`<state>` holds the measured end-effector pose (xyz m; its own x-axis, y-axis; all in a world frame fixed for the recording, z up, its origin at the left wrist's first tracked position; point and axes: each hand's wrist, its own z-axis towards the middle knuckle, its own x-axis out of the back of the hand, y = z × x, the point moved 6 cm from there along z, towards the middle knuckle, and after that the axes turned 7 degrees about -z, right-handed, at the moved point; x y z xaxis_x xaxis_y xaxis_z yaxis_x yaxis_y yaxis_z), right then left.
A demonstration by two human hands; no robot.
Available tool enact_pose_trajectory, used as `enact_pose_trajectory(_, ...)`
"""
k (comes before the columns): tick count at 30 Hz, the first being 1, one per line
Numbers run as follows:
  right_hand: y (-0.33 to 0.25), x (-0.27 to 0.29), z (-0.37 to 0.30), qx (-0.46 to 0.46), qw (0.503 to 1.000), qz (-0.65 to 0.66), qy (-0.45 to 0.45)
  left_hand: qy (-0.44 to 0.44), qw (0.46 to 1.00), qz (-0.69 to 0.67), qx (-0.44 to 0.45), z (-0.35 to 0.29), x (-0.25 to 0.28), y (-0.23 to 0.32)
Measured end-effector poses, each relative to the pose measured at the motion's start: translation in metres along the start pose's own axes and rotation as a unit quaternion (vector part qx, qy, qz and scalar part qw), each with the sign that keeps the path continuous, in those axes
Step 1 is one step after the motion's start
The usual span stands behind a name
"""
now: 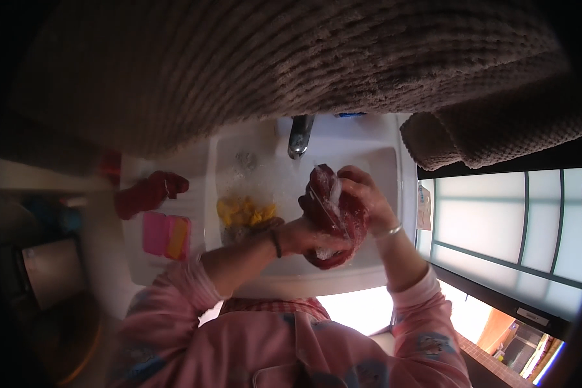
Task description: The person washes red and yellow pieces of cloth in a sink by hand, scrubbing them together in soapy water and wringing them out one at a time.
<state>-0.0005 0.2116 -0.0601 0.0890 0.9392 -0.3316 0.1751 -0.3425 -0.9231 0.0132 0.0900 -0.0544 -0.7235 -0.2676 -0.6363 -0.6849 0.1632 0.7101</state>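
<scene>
Head view, surroundings: white sink (378, 171) under the hands; chrome faucet (297, 137) at its back edge, just above the dk red cloth (326, 194).
Towel in the way: ribbed gray-brown towel (343, 58) spans the top, hides whatever's behind; folded towel part (491, 132) at upper R, can't tell if same pc.
L ledge: 2nd dk red cloth (145, 195), bunched; pink dish (154, 234) just below it w/ yellow bar (178, 238) (looks like soap) in its R half.
Basin, L side: crumpled yellow cloth (246, 212) at the bottom, suds (249, 161) above it.
R side: frosted window (478, 200), well apart from hands.
L hand (304, 236): on lower-L part of the dk red cloth, curled round it; fingers partly hidden by folds. Dark band (277, 244) on wrist.
R hand (363, 194): bent over the cloth's upper R, fingers closed in on it; pale bracelet (392, 231) on wrist.
Dk red cloth: wet, bunched btw both hands, white foam on it, held over the R half of the basin.
Count: hands 2, dk red cloths 2 (1 held, 1 on ledge), yellow cloth 1, dish 1, bar 1, faucet 1.
</scene>
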Motion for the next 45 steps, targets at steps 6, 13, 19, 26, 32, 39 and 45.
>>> enact_pose_trajectory(6, 0.017, 0.000, 0.025, -0.081, 0.830, -0.546, 0.078, -0.027, 0.996, -0.074, -0.029, 0.051, 0.027, -0.068)
enact_pose_trajectory(13, 0.044, 0.042, -0.004, -0.141, 0.909, -0.350, 0.177, 0.152, 0.986, 0.066, 0.029, 0.033, 0.029, -0.061)
enact_pose_trajectory(19, 0.060, 0.003, -0.051, -0.053, 0.948, 0.311, 0.028, -0.076, 0.863, -0.493, 0.082, -0.002, -0.012, -0.059)
enact_pose_trajectory(26, 0.026, -0.011, -0.039, 0.130, 0.903, 0.408, -0.043, -0.117, 0.749, -0.647, -0.086, -0.006, -0.021, -0.063)
enact_pose_trajectory(32, -0.017, -0.012, -0.061, 0.000, 0.998, 0.056, 0.026, -0.116, 0.889, -0.419, -0.142, -0.018, -0.027, -0.030)
enact_pose_trajectory(39, -0.052, -0.014, -0.013, 0.192, 0.843, -0.493, -0.091, -0.040, 0.979, -0.197, -0.021, 0.002, -0.020, 0.000)
enact_pose_trajectory(45, 0.014, 0.000, 0.010, -0.149, 0.896, -0.414, 0.056, 0.096, 0.973, -0.203, -0.060, 0.024, 0.017, -0.052)
